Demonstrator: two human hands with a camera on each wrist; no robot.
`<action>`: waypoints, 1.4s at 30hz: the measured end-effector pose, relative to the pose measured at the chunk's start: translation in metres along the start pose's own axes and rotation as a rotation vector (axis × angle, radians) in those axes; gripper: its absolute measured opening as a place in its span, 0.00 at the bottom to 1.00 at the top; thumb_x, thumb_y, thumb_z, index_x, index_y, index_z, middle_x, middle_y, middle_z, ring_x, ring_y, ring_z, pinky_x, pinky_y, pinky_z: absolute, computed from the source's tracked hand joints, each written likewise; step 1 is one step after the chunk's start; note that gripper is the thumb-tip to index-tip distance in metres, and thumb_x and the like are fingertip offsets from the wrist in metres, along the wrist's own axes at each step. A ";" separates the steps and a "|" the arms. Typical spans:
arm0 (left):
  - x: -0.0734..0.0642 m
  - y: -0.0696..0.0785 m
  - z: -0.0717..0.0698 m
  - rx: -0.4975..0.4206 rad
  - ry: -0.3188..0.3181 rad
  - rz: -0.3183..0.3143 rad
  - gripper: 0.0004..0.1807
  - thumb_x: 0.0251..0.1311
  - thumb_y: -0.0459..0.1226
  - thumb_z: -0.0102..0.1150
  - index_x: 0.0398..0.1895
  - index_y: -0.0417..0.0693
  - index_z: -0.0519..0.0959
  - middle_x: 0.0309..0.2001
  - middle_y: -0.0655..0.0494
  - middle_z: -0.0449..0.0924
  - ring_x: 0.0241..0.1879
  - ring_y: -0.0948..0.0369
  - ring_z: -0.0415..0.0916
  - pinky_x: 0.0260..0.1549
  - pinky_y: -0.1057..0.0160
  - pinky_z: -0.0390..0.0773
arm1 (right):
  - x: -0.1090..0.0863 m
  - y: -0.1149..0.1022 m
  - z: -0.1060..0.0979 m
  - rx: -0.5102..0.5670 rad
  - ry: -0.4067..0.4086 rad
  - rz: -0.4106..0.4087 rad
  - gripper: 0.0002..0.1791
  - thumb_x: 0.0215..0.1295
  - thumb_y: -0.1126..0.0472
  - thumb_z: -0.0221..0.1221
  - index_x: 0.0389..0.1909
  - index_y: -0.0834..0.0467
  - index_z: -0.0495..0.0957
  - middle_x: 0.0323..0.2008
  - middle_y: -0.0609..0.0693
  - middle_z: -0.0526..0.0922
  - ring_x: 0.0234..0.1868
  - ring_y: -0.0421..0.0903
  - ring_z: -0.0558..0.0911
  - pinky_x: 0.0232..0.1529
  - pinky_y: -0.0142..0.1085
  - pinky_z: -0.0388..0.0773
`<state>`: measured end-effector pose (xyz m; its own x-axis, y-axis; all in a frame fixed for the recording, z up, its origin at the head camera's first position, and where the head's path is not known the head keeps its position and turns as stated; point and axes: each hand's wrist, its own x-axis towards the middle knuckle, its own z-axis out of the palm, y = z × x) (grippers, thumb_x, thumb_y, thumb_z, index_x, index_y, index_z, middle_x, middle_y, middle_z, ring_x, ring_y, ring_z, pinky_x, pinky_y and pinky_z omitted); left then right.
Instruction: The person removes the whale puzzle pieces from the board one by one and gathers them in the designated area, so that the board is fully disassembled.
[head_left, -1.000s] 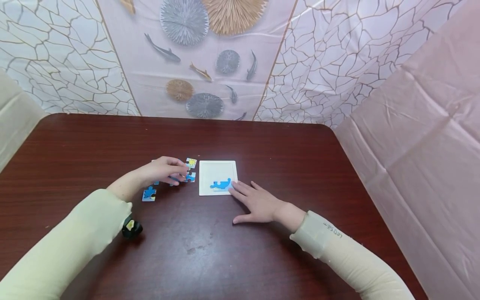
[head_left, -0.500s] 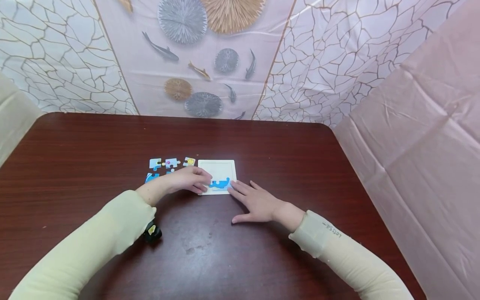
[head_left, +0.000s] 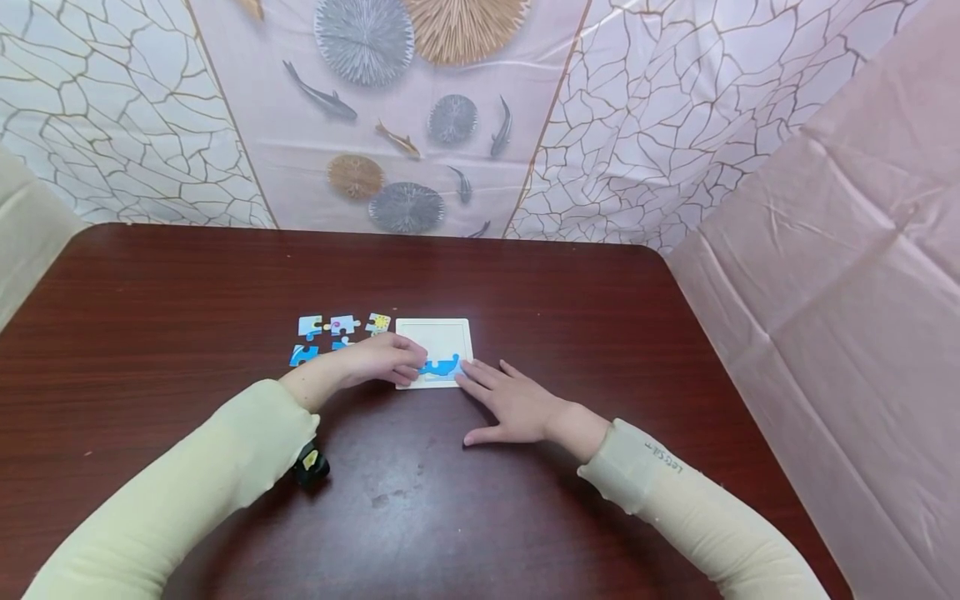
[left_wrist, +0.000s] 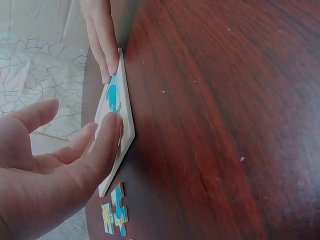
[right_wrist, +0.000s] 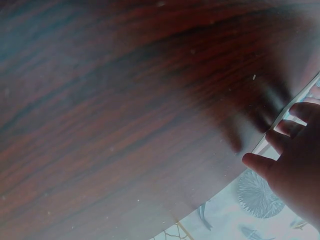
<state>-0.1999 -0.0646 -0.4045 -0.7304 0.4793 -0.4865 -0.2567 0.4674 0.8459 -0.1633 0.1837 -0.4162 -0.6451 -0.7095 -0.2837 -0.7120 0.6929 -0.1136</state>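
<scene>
A square white puzzle tray lies on the table with blue jigsaw pieces joined along its lower part. My left hand is over the tray's lower left, its curled fingers pinching a puzzle piece that they mostly cover. In the left wrist view, a pale sliver shows beside a fingertip of the left hand, right at the joined blue pieces. My right hand lies flat with spread fingers, its fingertips on the tray's lower right edge. The right wrist view shows those fingers along the tray's rim.
Several loose puzzle pieces lie left of the tray, among them a yellow sun piece; my left forearm hides part of that area. A dark device sits under the left wrist. A patterned cloth stands behind the brown table.
My left hand has moved right from the loose pieces to the tray's lower left, uncovering several pieces. Over the last half second it has shifted only slightly. The right hand stays in place.
</scene>
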 end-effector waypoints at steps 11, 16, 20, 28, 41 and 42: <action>-0.002 0.000 -0.004 -0.021 -0.010 -0.010 0.26 0.69 0.39 0.45 0.62 0.28 0.63 0.59 0.34 0.71 0.56 0.48 0.74 0.54 0.57 0.77 | 0.000 0.000 0.001 0.005 0.006 0.000 0.49 0.57 0.28 0.49 0.72 0.53 0.51 0.74 0.51 0.49 0.74 0.46 0.49 0.71 0.54 0.50; -0.003 0.001 -0.006 -0.034 -0.034 0.005 0.26 0.69 0.40 0.44 0.63 0.27 0.62 0.59 0.33 0.71 0.55 0.49 0.75 0.52 0.59 0.77 | 0.001 0.001 0.002 -0.001 0.006 0.002 0.49 0.57 0.28 0.49 0.72 0.53 0.51 0.74 0.51 0.49 0.74 0.46 0.49 0.71 0.54 0.50; 0.000 -0.001 -0.004 -0.056 -0.017 0.005 0.26 0.69 0.39 0.44 0.62 0.27 0.62 0.58 0.33 0.71 0.54 0.49 0.75 0.54 0.58 0.76 | 0.001 0.001 0.002 -0.004 0.011 -0.004 0.49 0.57 0.28 0.49 0.72 0.53 0.51 0.74 0.51 0.49 0.74 0.46 0.49 0.71 0.54 0.50; 0.014 0.000 0.005 0.055 0.073 0.020 0.22 0.63 0.36 0.52 0.57 0.30 0.71 0.51 0.37 0.78 0.44 0.55 0.80 0.51 0.58 0.79 | 0.001 0.001 0.002 -0.007 0.010 -0.004 0.49 0.57 0.28 0.49 0.73 0.53 0.50 0.74 0.51 0.49 0.75 0.46 0.48 0.71 0.55 0.50; 0.024 0.006 0.018 0.085 0.230 0.013 0.12 0.57 0.31 0.58 0.42 0.30 0.79 0.34 0.46 0.78 0.18 0.68 0.74 0.26 0.72 0.81 | 0.001 0.002 0.003 -0.015 0.023 -0.012 0.49 0.57 0.28 0.49 0.72 0.53 0.51 0.74 0.52 0.50 0.74 0.46 0.49 0.71 0.55 0.51; 0.024 0.006 0.018 0.083 0.238 0.013 0.12 0.57 0.31 0.58 0.41 0.30 0.79 0.34 0.46 0.79 0.18 0.69 0.74 0.26 0.72 0.80 | 0.001 0.002 0.004 -0.014 0.024 -0.013 0.49 0.57 0.28 0.49 0.72 0.53 0.51 0.74 0.52 0.50 0.74 0.46 0.49 0.71 0.55 0.51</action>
<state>-0.2076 -0.0372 -0.4150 -0.8643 0.3019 -0.4023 -0.2005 0.5268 0.8260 -0.1646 0.1850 -0.4201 -0.6426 -0.7212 -0.2589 -0.7239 0.6821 -0.1034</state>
